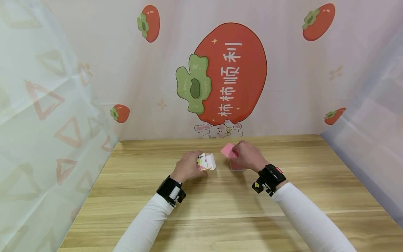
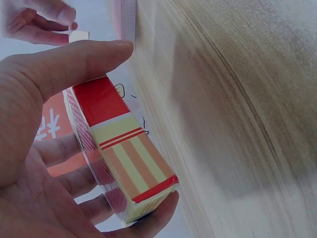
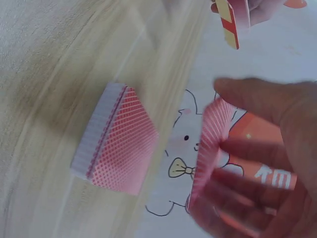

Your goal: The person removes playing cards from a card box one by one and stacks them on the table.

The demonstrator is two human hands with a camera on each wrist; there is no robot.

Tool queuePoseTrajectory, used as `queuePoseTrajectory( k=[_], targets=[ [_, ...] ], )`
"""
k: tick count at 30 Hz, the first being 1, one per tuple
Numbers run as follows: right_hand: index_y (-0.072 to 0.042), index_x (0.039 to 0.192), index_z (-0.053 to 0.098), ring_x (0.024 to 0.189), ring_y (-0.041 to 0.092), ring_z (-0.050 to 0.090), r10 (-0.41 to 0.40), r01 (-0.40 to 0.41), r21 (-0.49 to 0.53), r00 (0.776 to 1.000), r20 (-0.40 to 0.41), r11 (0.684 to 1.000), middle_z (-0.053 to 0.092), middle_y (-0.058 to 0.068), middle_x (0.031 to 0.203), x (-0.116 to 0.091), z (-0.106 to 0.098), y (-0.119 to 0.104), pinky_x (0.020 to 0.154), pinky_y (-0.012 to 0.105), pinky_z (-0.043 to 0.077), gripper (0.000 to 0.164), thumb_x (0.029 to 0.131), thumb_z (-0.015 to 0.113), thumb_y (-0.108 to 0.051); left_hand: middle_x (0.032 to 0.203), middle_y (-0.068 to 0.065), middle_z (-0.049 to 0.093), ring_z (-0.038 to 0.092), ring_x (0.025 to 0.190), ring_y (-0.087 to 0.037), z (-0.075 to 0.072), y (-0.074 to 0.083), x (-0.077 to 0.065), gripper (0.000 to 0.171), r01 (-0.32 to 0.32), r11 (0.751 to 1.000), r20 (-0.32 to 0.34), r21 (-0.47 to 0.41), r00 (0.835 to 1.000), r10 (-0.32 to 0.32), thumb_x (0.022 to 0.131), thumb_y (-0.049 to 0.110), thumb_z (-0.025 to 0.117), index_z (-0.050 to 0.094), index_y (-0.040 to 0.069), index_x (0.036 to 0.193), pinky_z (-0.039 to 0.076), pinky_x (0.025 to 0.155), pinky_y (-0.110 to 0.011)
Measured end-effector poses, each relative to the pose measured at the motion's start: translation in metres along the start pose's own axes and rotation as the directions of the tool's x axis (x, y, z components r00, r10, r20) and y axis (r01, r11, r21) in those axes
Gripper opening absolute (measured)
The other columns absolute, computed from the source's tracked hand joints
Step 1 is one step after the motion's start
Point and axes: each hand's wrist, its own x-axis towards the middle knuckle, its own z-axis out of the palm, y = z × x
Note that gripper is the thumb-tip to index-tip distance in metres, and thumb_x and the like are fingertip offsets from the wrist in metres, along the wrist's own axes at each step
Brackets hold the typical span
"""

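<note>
My left hand point(image 1: 188, 166) grips a small card box point(image 1: 204, 163) printed with an ace, its white end flap standing out to the right. In the left wrist view the thumb lies across one end of the box point(image 2: 131, 146), while the other fingers curl round its far side. My right hand point(image 1: 250, 156) pinches a playing card point(image 1: 228, 150) with a red-patterned back, held up off the table. Whether it is one card or a few is unclear. Just below that hand, a squared deck of cards point(image 3: 116, 144) lies face down on the table.
The wooden table point(image 1: 201, 217) reaches back to a hanging cloth point(image 1: 283, 87) printed with persimmons and a rabbit. Pale cloth sheets point(image 1: 41, 115) flank the table at left and right. Each wrist carries a black strapped camera point(image 1: 171, 190).
</note>
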Motion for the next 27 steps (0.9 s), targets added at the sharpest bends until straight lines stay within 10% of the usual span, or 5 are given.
queuePoseTrajectory(
  k=[10, 27],
  targets=[
    [-0.003, 0.091, 0.079, 0.075, 0.026, 0.06, 0.19, -0.197, -0.014, 0.962, -0.193, 0.98, 0.071, 0.011, 0.086, -0.002, 0.012, 0.006, 0.06, 0.037, 0.049, 0.037, 0.083, 0.083, -0.04, 0.123, -0.013, 0.064, 0.057, 0.101, -0.026, 0.0, 0.0, -0.001, 0.079, 0.006, 1.0, 0.003, -0.01, 1.0, -0.006, 0.068, 0.023, 0.095, 0.06, 0.009, 0.137, 0.05, 0.075, -0.049],
    [-0.006, 0.088, 0.079, 0.067, 0.027, 0.059, 0.274, -0.286, -0.028, 0.94, -0.205, 0.958, 0.067, 0.012, 0.081, -0.003, 0.036, 0.004, 0.056, 0.039, 0.05, 0.034, 0.084, 0.082, -0.039, 0.124, -0.014, 0.063, 0.057, 0.102, -0.027, 0.003, -0.003, 0.0, 0.079, 0.004, 1.0, 0.012, -0.015, 1.0, -0.004, 0.069, 0.024, 0.095, 0.06, 0.008, 0.137, 0.05, 0.075, -0.05]
  ],
)
